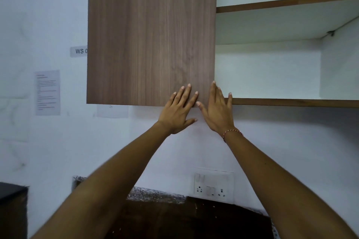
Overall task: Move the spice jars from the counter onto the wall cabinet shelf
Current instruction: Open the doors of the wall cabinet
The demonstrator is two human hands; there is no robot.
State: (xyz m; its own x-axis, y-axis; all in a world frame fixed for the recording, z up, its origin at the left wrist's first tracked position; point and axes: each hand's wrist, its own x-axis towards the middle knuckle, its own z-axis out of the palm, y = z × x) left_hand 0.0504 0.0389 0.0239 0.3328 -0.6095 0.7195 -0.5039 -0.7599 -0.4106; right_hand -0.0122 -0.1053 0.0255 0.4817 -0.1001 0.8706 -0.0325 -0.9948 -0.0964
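Both hands are up at the wall cabinet, neither one carrying anything. The left hand lies flat against the lower right corner of the brown cabinet door, its fingers spread apart on the wood. The right hand sits just beside it at the door's right edge, fingers straight and loosely apart, one fingertip near the door's bottom corner. That placement suggests the hands are working the door at its free edge, probably to give access to the inside. To the right the cabinet is open, and its lower shelf and upper shelf look bare. No spice jars are in view; the dark worktop at the bottom edge shows none, though the arms hide much of it.
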